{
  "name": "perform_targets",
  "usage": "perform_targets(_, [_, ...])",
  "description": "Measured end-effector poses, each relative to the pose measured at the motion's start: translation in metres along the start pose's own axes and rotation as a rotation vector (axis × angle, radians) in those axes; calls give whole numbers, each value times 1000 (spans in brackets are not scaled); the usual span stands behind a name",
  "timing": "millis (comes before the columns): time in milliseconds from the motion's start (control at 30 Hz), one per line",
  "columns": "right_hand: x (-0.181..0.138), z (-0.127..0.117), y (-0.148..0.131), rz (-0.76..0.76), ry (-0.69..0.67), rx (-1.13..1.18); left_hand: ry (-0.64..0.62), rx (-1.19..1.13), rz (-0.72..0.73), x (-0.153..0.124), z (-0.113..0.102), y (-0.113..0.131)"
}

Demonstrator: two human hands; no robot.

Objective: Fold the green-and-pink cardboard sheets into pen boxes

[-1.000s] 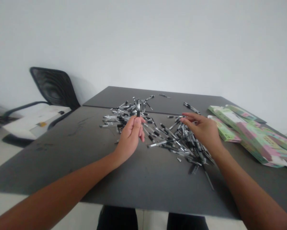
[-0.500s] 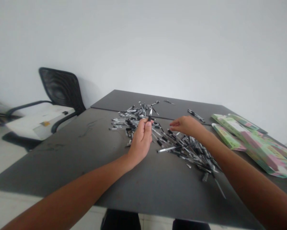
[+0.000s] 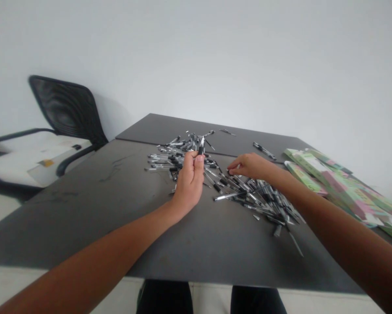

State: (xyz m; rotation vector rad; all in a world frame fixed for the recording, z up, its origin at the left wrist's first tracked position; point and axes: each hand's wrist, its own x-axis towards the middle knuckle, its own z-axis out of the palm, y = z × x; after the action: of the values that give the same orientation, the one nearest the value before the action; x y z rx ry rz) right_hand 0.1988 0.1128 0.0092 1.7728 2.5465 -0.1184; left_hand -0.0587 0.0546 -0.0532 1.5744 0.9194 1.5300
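My left hand (image 3: 191,179) is closed round a pen (image 3: 201,146) with a clear tip end and a black grip, held upright with the tip end pointing up. Its lower part is hidden in the fist. To the right, my right hand (image 3: 248,165) has its thumb and fingers pinched on the dark end of a pen (image 3: 229,172) at the far edge of a heap of pens (image 3: 264,198). Beyond my left hand lies a second spread of clear and black pens (image 3: 165,161), with small loose parts among them.
Flattened green and pink boxes (image 3: 339,183) lie on the right of the dark table (image 3: 117,226). Several pens (image 3: 264,151) lie together toward the back, near a lone thin piece (image 3: 227,131). A black mesh chair (image 3: 65,109) stands at the left, and a white wall rises behind.
My right hand has lowered to the heap, and its fingers have closed on a pen end. My left hand still holds its pen. The whole view has shifted slightly.
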Motion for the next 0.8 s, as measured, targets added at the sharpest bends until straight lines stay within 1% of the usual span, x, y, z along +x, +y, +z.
perform_targets(133, [22, 1, -10, -34, 28, -9, -10, 12, -3, 0, 0, -3])
perform_targets(300, [44, 9, -20, -55, 52, -1, -6, 43, -9, 0, -1, -3])
perform_targets(500, [52, 16, -21, -82, 66, 10, -4, 54, -16, -1, -2, 0])
perform_targets(800, [59, 12, -18, -125, 52, 9, 1, 54, -20, -1, -2, -2])
